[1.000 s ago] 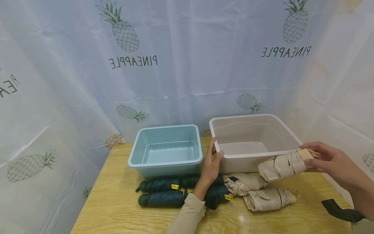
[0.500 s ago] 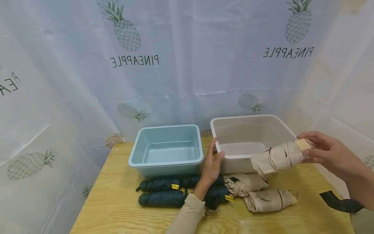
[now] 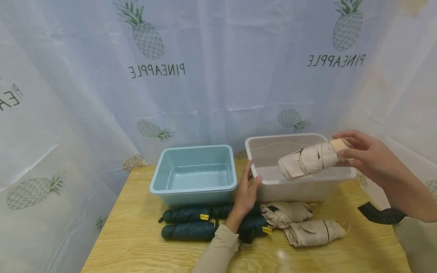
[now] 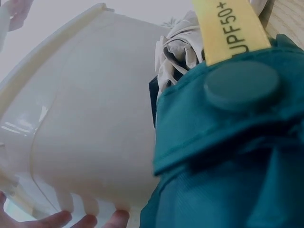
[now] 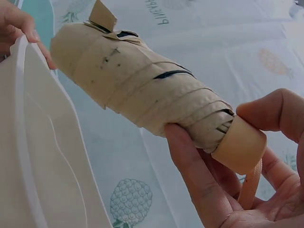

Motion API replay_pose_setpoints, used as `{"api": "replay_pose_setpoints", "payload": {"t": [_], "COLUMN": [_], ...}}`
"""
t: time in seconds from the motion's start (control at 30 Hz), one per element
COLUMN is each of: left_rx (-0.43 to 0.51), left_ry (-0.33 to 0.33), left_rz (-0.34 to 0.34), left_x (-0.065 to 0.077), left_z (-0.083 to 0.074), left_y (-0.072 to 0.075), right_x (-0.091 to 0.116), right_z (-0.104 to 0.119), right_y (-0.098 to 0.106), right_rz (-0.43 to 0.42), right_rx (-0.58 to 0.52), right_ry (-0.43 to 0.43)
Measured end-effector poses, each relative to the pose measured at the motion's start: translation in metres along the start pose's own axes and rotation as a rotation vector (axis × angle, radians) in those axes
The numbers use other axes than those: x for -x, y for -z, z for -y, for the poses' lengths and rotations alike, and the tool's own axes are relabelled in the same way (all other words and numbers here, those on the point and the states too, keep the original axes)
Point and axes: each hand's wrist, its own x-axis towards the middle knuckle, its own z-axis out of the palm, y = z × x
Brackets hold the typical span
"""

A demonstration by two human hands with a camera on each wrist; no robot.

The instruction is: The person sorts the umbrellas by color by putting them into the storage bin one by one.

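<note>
My right hand (image 3: 362,151) pinches the pale handle end of a folded beige umbrella (image 3: 308,158) between thumb and fingers. The umbrella hangs tilted over the opening of the beige plastic bin (image 3: 293,191), its far end lower in the head view. A wrist loop (image 5: 249,187) trails from the handle in the right wrist view. My left hand (image 3: 246,191) grips the bin's near left corner, thumb on the rim and fingertips (image 4: 88,221) against the outer wall. Close by my left forearm lie folded dark green umbrellas (image 3: 191,231), one with a yellow label (image 4: 232,31).
A light blue bin (image 3: 193,197) stands left of the beige one on the wooden table (image 3: 133,235). Two more folded beige umbrellas, one behind (image 3: 286,214) and one in front (image 3: 315,233), lie before the beige bin. A pineapple-print curtain (image 3: 218,76) encloses the table.
My right hand has carried the beige umbrella up and leftward, from the bin's front right corner to over its opening. The left hand stays at the bin's corner.
</note>
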Motion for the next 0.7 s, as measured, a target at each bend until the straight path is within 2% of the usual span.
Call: {"api": "replay_pose_setpoints", "payload": {"t": [0.1,0.37,0.47,0.7], "left_rx": [0.001,-0.003,0.003,0.009], "left_ry": [0.000,0.007,0.009,0.010], "left_rz": [-0.002,-0.002,0.000,0.005], "left_x": [0.000,-0.001,-0.001,-0.001], "left_z": [0.000,-0.001,-0.001,-0.002], "left_y": [0.000,0.000,0.000,-0.001], "right_x": [-0.012,-0.044,-0.056,-0.080], "right_z": [0.003,0.010,0.010,0.000], "right_y": [-0.004,-0.009,-0.010,-0.012], "right_rz": [-0.030,-0.107,-0.097,-0.057], "right_rx": [0.000,0.110,0.166,0.210], "right_ry": [-0.028,-0.175,-0.206,-0.260]}}
